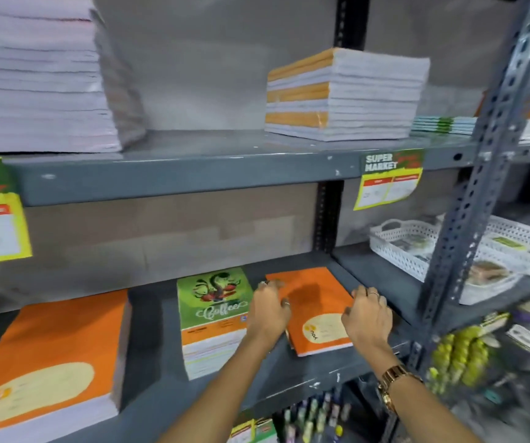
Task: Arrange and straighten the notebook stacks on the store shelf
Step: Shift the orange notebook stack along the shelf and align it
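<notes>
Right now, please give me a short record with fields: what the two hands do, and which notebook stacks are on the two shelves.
left hand: on the left edge of the orange notebook
right hand: on its right edge
orange notebook: thin pile, turned askew on the lower shelf
green Coffee notebook stack: just left of it
large orange stack: far left, same shelf
upper shelf: white-and-orange stack, tall white stack

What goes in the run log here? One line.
step: squaring orange stack | left hand: on left edge | right hand: on right edge | shelf: middle
</notes>
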